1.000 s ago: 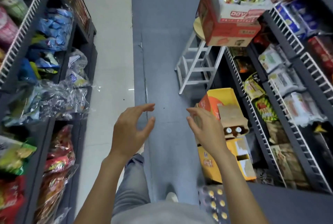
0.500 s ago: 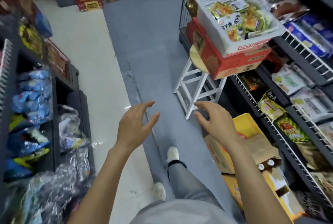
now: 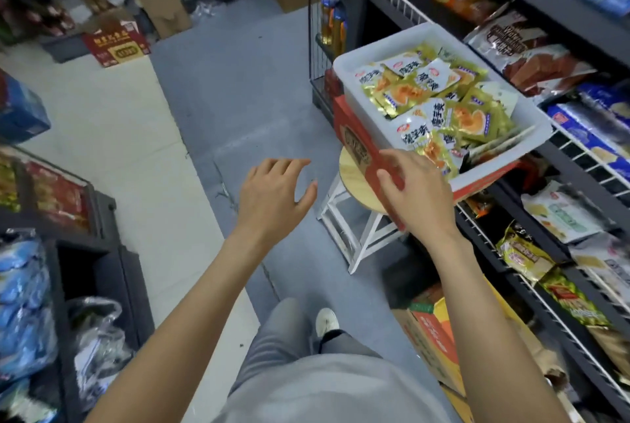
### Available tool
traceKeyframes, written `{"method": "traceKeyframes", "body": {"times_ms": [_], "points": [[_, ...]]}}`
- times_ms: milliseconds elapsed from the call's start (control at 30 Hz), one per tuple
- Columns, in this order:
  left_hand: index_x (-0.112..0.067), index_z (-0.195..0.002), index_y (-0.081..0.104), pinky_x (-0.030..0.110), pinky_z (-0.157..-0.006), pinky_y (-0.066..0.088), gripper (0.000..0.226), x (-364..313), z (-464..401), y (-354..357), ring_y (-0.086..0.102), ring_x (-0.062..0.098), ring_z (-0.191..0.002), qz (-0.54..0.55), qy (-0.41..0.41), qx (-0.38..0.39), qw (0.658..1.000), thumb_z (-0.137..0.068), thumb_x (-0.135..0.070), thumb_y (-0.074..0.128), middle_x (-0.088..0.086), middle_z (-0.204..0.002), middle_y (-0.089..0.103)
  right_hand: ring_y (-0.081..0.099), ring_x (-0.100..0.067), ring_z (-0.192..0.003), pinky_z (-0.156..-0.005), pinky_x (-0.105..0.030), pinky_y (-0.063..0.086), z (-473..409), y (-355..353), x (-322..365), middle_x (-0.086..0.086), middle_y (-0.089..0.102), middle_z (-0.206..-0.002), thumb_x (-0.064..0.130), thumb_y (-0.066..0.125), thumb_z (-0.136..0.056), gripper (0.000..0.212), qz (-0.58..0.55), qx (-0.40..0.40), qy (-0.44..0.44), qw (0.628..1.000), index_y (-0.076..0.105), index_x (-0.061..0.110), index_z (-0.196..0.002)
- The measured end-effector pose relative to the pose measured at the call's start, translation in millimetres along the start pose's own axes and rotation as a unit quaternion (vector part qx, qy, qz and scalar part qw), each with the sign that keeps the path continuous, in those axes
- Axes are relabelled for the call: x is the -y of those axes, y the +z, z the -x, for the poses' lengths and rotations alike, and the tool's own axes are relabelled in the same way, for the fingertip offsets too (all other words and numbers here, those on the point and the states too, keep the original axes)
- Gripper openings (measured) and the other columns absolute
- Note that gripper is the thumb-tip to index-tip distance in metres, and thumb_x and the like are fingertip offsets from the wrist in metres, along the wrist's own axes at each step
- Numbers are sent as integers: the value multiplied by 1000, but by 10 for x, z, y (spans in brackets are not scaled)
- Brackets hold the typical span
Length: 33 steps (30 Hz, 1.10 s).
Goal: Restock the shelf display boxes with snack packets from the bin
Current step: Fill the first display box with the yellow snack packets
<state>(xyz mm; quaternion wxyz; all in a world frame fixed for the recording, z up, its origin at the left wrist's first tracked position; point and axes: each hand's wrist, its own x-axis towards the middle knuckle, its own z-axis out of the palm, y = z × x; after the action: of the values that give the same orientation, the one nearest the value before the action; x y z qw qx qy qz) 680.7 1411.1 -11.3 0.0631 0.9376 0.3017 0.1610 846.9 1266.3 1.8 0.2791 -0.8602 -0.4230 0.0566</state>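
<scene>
Reaching toward white bin [image 3: 354, 63] of snack packets [image 3: 439, 105], both hands empty, left hand [image 3: 274, 196], right hand [image 3: 417, 196], fingers loosely spread

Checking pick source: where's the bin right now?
Head view, upper right: the white bin of gold packets sits on a red box atop the stool, against the right-hand shelves, just beyond the right hand.

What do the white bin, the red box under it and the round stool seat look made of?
White rectangular bin: likely plastic, smooth matte walls, rounded rim. Red printed box: apparently cardboard, flat faces, sharp folded edge. Round pale stool seat: looks like wood, visible grain, on white-painted legs.
</scene>
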Motion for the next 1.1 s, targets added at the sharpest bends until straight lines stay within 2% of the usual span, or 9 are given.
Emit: {"method": "traceKeyframes", "body": {"times_ms": [167,400,500,600,700,867,967,1100], "points": [[-15,-112,66,36,-75,50,42,88,-889,163,62,25,-93,39,83,-4,996,-89,-42,44,0,-99,70,50,-23,-113,-93,-32,37,-587,17,-147,-2,60,-119,24,52,-94,30,23,-48,47,998,59,16,-122],[-17,-113,65,36,-82,48,36,95,-2144,470,59,23,-98,138,239,18,961,-89,-38,47,-1,-103,68,46,-23,-119,-103,-35,33,-1238,131,-325,-3,57,-125,25,52,-96,29,43,-81,126,988,58,17,-122],[-17,-114,65,34,-85,47,40,75,-2632,608,55,20,-102,181,303,69,933,-87,-39,46,-1,-105,67,43,-24,-123,-103,-34,32,-1457,145,-312,-4,55,-129,27,52,-95,33,53,-95,191,976,56,17,-126],[-18,-119,62,31,-89,43,39,32,-3031,753,52,19,-106,200,343,104,912,-85,-35,55,-1,-111,64,38,-24,-128,-106,-33,29,-1624,157,-309,-4,49,-136,26,55,-93,39,54,-99,246,963,52,18,-131],[-20,-135,48,30,-98,35,52,-71,-3336,858,43,22,-122,203,347,217,890,-88,-35,61,0,-131,52,33,-26,-133,-109,-36,26,-1756,188,-358,-6,42,-142,29,55,-93,47,57,-98,306,945,46,17,-137],[-19,-146,29,33,-107,27,68,-301,-3636,1102,28,23,-136,159,382,309,857,-90,-45,56,4,-148,34,30,-33,-134,-111,-43,24,-1843,250,-453,-12,40,-141,46,56,-90,63,59,-115,414,901,36,18,-142],[-20,-149,23,37,-110,26,71,-396,-3755,1284,20,24,-140,135,384,348,844,-91,-46,55,3,-154,22,24,-36,-137,-113,-46,19,-1914,262,-477,-16,37,-143,65,49,-84,80,89,-67,468,876,30,15,-144],[-23,-148,23,43,-114,25,61,-467,-3889,1455,21,30,-141,128,395,358,836,-95,-35,51,6,-156,20,36,-36,-127,-107,-45,27,-2172,317,-488,-20,41,-135,85,34,-71,107,204,21,493,846,26,7,-144]]}}
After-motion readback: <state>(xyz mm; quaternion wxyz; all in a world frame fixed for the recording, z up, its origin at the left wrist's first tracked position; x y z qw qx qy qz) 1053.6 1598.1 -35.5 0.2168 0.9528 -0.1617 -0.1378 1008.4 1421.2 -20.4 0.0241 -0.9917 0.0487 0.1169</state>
